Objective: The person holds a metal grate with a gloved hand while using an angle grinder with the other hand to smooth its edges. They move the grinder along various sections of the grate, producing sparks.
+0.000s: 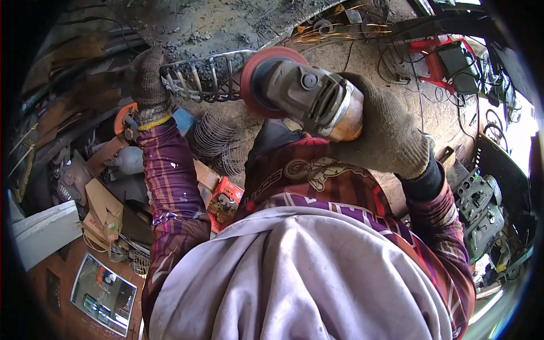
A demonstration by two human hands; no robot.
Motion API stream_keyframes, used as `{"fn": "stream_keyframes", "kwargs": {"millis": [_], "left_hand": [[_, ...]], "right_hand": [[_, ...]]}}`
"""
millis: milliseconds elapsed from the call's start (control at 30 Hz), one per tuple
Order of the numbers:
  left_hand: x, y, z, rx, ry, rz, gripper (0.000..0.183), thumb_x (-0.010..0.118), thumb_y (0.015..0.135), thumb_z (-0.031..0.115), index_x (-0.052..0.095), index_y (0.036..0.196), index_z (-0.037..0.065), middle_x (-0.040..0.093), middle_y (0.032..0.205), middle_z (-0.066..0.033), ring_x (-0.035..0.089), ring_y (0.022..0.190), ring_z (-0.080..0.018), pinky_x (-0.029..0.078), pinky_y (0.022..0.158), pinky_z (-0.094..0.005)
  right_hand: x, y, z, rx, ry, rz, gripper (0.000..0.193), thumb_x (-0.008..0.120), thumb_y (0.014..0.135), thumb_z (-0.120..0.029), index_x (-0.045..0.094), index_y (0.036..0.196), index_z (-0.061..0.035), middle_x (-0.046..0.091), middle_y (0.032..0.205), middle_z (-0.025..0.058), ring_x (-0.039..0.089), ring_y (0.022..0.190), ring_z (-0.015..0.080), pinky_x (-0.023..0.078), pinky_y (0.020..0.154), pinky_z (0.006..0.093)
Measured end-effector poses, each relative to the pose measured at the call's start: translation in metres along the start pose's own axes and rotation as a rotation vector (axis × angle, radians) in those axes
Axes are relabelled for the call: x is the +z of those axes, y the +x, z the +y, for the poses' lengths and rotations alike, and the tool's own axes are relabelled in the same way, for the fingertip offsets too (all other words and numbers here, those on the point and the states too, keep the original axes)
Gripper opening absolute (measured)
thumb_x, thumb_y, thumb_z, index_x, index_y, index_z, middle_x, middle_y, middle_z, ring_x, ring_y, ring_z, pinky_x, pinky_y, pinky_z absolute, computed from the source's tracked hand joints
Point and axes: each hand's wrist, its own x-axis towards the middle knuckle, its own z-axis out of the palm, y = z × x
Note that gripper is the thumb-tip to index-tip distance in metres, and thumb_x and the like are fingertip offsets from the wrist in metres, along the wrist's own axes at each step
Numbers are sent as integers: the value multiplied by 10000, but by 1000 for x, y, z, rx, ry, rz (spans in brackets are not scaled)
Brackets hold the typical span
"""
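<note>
My right hand (391,124), in a grey-brown knitted glove, is closed around the body of an angle grinder (309,93). The grinder's reddish disc (247,85) meets or nearly meets the right end of a slatted metal frame (212,76); the exact contact is hidden behind the disc. Orange sparks (357,29) streak away to the right. At the frame's left end, my gloved left hand (148,76) is closed on it, its fingers partly lost in shadow. The frame lies along the near edge of a dirty work surface (209,25).
Coiled wire rings (215,139) and a red box (225,198) sit below the frame. Cardboard (103,212) and a reddish-orange clamp-like tool (123,119) are left. A red stool (433,65), loose cables (396,65) and greasy machine parts (481,209) stand right.
</note>
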Motion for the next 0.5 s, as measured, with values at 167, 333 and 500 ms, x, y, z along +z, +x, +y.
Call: {"fn": "stream_keyframes", "kwargs": {"millis": [167,333,500], "left_hand": [[2,0,0,-65,-47,-7,328,749,836,277,731,1006,-3,736,929,-81,671,850,-173,530,769,-320],[2,-3,5,-74,-23,-13,339,752,840,276,722,1038,2,730,937,-78,667,854,-175,528,784,-332],[-7,6,0,-146,55,-92,369,763,837,293,713,1062,5,721,958,-79,661,891,-181,521,814,-342]], "right_hand": [[-1,-4,-3,58,-63,27,900,878,583,-221,490,1378,-59,671,1176,183,670,1087,350,540,933,423],[0,-5,-4,96,-98,50,899,877,587,-225,487,1380,-55,664,1191,186,662,1103,353,535,942,425],[-6,-4,-8,106,-133,49,883,875,589,-215,494,1368,-48,669,1180,192,671,1082,356,544,922,427]]}}
